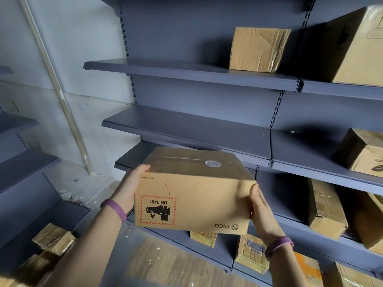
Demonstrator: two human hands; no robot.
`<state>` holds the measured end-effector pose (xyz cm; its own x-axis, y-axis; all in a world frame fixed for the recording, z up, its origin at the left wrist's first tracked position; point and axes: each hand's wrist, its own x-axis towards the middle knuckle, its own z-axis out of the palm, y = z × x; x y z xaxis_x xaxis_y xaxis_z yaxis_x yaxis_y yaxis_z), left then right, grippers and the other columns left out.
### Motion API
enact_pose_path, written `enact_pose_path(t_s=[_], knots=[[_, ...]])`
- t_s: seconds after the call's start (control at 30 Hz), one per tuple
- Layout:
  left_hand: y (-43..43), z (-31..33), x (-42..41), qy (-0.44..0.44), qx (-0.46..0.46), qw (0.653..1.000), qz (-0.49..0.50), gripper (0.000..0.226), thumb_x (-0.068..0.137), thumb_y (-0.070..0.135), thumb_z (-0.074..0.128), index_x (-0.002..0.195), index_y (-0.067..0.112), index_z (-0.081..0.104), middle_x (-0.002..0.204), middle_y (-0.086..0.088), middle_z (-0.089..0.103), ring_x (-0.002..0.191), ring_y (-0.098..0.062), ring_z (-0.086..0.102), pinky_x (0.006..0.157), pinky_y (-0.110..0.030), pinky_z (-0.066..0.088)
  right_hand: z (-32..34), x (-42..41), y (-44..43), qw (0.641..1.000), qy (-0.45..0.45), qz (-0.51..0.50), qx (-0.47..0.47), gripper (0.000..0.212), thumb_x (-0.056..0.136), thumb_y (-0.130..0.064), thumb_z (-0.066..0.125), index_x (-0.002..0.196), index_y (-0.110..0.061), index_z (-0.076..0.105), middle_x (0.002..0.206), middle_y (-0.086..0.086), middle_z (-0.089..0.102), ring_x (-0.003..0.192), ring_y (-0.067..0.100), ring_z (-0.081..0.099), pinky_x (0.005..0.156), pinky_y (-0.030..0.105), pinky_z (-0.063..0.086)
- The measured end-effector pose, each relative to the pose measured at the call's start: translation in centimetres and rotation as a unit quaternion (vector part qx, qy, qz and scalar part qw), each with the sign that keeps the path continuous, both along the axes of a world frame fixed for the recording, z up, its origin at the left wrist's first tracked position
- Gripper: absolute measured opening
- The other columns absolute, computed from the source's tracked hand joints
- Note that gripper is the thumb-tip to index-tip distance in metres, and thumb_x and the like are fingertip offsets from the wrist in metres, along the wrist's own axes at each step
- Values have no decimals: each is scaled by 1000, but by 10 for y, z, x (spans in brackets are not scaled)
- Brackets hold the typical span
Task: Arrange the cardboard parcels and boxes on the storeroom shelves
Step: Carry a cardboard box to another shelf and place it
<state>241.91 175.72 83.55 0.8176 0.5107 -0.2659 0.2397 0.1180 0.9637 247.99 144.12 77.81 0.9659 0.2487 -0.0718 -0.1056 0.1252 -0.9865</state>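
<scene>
view: head camera, the only one.
box: brown box [192,195] with a taped top and a battery warning label upside down on its near face. It is held in the air in front of the shelving, overlapping the front edge of the lower shelf [132,156]. It doesn't look to be resting on any shelf.
left hand: left hand [129,187] is on the box's left end, thumb hooked over the top edge. The fingers are hidden behind the box, so I can't tell how they curl.
right hand: right hand [262,206] is pressed to the right end, thumb on the near corner. The fingers are out of sight.
step: judging by this, carry-to-shelf; the box is not yet placed.
free space: middle shelf [186,129] is bare in this bay. The top shelf [186,73] holds only a crumpled box [259,49] at its right end.
other stock: more boxes sit in the right bay and low down.
next move: probably raise the box above the middle shelf's lip, keep it level and slide it in. Turning it label-up would help.
risk: the grip looks like a side squeeze, so the box could slip.
</scene>
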Motion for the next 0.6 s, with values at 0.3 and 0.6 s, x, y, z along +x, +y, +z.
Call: enact_pose_path(t_s=[0.3,0.6], knots=[[16,-9,-13,-52,-71,994,-58,47,85,11,61,130,1,58,118,-21,70,108,-36,64,95,-49,46,4,8,1,997,23,-79,10,64,70,-53,82,107,-9,55,100,7,65,82,17,63,80,41,50],[14,9,-3,-25,-1,997,-77,63,82,74,59,124,27,62,115,0,69,109,-20,61,92,-43,48,-21,22,-13,999,-42,4,9,57,87,-3,69,134,-31,54,124,8,65,114,26,61,89,40,52]])
